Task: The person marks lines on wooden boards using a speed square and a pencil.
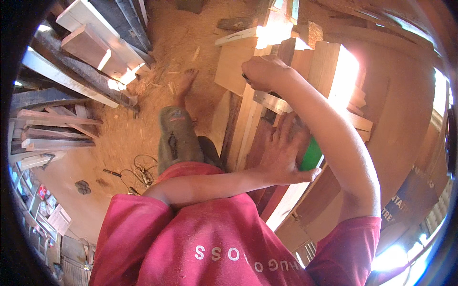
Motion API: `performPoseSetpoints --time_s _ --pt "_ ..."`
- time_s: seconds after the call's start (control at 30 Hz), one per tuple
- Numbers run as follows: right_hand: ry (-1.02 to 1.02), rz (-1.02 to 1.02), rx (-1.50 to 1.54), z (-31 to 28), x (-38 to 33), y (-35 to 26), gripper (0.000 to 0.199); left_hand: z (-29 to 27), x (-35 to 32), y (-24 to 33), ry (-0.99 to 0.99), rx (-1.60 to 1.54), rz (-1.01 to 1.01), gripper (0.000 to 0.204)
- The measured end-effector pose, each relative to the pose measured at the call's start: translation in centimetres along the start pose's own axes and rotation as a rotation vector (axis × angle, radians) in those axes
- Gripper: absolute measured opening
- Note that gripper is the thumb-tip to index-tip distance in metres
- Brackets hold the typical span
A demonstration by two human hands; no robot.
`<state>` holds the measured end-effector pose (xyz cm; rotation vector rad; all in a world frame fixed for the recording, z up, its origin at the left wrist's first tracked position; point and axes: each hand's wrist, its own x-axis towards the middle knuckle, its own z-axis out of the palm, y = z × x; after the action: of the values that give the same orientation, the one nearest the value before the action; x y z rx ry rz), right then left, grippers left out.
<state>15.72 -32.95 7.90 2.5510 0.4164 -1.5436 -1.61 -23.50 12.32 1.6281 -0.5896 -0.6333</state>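
Observation:
My right hand (266,74) is closed above the far end of a stack of timber, with a small dark tip (246,78) showing at its edge. What it grips is mostly hidden. Just below it, a flat metal strip (271,101) like a ruler or square blade lies across the wood. My left hand (286,152) rests on a reddish-brown board (261,143) nearer me, fingers stretched out and thumb apart. Beside its palm shows a bright green object (312,155), partly covered, whose kind I cannot make out. My right forearm arches over this side of the timber.
Long planks (329,71) lie stacked under my hands, glaring in sunlight. More boards (90,52) lean at the upper left, with stacked lumber (57,128) below them. A tangled cable (143,171) lies on the dusty floor near my leg (179,136). A dark sign panel (410,200) stands right.

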Motion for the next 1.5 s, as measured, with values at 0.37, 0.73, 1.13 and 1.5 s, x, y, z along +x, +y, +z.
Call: performPoseSetpoints --time_s 0.37,0.73,1.13,1.5 --pt "-0.043 0.042 0.013 2.0 3.5 0.0 0.018 0.9 -0.4 -0.5 -0.026 0.027 -0.017 0.107" --pt "-0.021 0.033 -0.005 2.2 3.1 0.2 0.017 0.8 -0.3 -0.5 0.049 0.015 0.012 0.108" --pt "-0.159 0.055 -0.028 -0.9 1.3 -0.7 0.019 0.7 -0.3 -0.5 0.028 0.035 -0.008 0.105" --pt "0.042 0.040 -0.086 -1.8 0.2 -0.4 0.022 -0.1 -0.2 -0.2 -0.003 -0.003 -0.010 0.105"
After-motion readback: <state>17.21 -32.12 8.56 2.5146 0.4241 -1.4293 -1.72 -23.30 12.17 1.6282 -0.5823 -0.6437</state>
